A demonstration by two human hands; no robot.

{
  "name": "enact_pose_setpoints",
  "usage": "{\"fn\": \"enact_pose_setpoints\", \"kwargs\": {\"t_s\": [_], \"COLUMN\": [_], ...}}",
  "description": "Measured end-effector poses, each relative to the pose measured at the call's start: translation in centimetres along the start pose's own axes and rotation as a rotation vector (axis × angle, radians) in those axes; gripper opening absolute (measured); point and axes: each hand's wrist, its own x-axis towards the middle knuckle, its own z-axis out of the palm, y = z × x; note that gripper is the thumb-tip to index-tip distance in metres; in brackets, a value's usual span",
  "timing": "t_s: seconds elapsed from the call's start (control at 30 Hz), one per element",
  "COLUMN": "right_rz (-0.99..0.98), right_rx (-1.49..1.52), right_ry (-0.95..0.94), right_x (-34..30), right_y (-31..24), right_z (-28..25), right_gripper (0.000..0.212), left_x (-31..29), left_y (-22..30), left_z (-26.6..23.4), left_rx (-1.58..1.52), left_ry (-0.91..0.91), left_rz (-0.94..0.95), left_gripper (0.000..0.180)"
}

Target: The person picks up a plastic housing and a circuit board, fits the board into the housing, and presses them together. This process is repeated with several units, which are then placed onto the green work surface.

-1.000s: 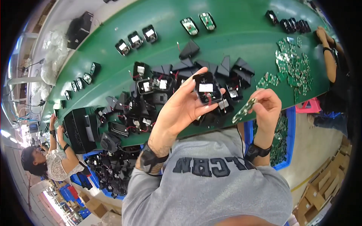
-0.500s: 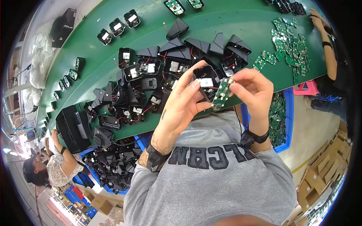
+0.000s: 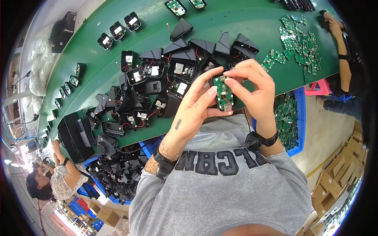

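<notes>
Between my hands, above the near table edge, a green circuit board [image 3: 225,93] lies over the opening of a black plastic housing [image 3: 214,101]. My left hand [image 3: 193,103] grips the housing from the left, thumb at the board's edge and fingers around the far and near ends. My right hand [image 3: 254,86] pinches the board's far right edge between thumb and fingertips. A thin red wire shows across the board. Most of the housing is hidden under the board and my fingers. Beyond my hands, several open black housings [image 3: 183,67] with red wires lie heaped.
Loose circuit boards [image 3: 301,43] spread over the green table [image 3: 244,17] at right. Blue bins of boards [image 3: 301,133] and black parts [image 3: 120,169] stand below the near edge. A co-worker [image 3: 65,177] sits at left; another person's arm [image 3: 342,47] reaches in at right.
My right hand has brought the circuit board leftward onto the housing; it was tilted apart from it before. The housing's inside, visible earlier, is now covered.
</notes>
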Motion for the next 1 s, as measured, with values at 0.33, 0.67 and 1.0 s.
{"fn": "enact_pose_setpoints", "kwargs": {"t_s": [0.33, 0.67, 1.0], "right_rz": [0.112, 0.474, 0.544], "right_rx": [0.182, 0.568, 0.617], "right_ry": [-0.048, -0.293, -0.185], "right_x": [-0.8, -0.8, -0.5], "right_y": [0.7, 1.6, 0.3], "right_z": [0.8, -0.4, -0.1], "right_gripper": [0.04, 0.052, 0.049], "left_x": [0.4, 0.0, -0.2], "left_y": [-0.9, -0.3, 0.0], "left_z": [0.0, -0.1, 0.6], "left_rx": [0.03, 0.445, 0.247], "left_ry": [-0.036, -0.27, -0.21], "left_rz": [0.029, 0.074, 0.015], "left_gripper": [0.068, 0.078, 0.083]}}
